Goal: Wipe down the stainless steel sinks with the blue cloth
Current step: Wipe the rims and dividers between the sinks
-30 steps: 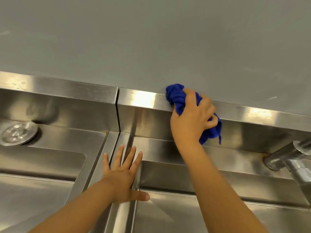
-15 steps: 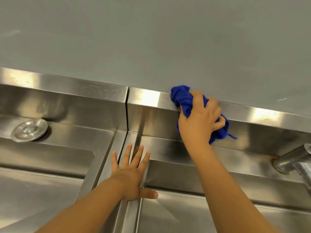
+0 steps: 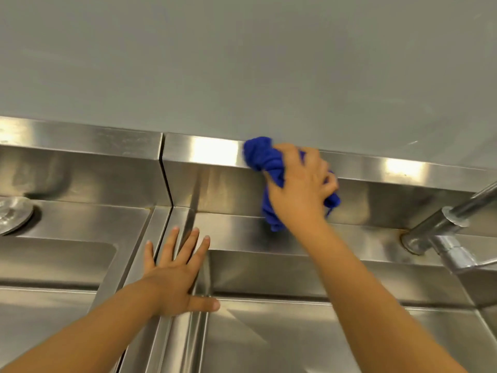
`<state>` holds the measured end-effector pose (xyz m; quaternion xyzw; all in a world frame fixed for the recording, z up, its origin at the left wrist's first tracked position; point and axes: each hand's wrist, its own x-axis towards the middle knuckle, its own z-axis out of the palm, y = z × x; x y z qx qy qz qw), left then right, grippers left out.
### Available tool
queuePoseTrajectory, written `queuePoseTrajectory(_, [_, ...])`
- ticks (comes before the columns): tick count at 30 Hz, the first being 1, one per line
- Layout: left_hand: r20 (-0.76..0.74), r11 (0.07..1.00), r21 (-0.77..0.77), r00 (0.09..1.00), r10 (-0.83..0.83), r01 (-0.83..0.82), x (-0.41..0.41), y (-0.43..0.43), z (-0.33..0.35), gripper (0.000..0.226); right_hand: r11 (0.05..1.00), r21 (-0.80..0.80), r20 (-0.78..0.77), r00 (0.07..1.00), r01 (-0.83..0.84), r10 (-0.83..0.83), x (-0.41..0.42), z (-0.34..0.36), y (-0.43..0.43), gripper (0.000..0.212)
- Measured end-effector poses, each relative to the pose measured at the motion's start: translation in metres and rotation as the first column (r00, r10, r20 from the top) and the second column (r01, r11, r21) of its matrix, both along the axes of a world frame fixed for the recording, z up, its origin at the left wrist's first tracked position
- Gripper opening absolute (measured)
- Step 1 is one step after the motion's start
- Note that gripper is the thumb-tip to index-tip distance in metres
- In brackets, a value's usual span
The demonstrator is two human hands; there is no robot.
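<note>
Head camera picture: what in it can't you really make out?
1. Blue cloth: head view, its middle and the steel under it are covered by the right hand.
2. Faucet: head view, the spout runs off the right edge.
3. Drain cover: head view, cut off by the left edge.
4. Divider between the sinks: head view, partly under the left hand.

- The left hand (image 3: 172,281) lies on the rim (image 3: 158,224) between left sink (image 3: 67,224) and right sink (image 3: 295,267).
- The right hand (image 3: 298,192) holds the cloth (image 3: 265,157) on the back ledge (image 3: 209,152), left of the faucet (image 3: 441,232).
</note>
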<state>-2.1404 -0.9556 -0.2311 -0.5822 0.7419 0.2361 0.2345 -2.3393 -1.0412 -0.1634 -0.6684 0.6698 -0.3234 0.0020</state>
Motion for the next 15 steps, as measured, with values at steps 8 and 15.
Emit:
queuePoseTrajectory(8, [-0.039, 0.999, 0.032, 0.999, -0.020, 0.021, -0.001, 0.002, 0.005, 0.129, 0.875, 0.220, 0.305, 0.822, 0.431, -0.482, -0.152, 0.023, -0.010, 0.042])
queuePoseTrajectory(15, [-0.030, 0.999, 0.054, 1.000, -0.008, 0.010, -0.001, 0.002, 0.010, 0.130, 0.852, -0.115, 0.464, 0.786, 0.510, -0.408, -0.141, -0.028, -0.008, 0.050])
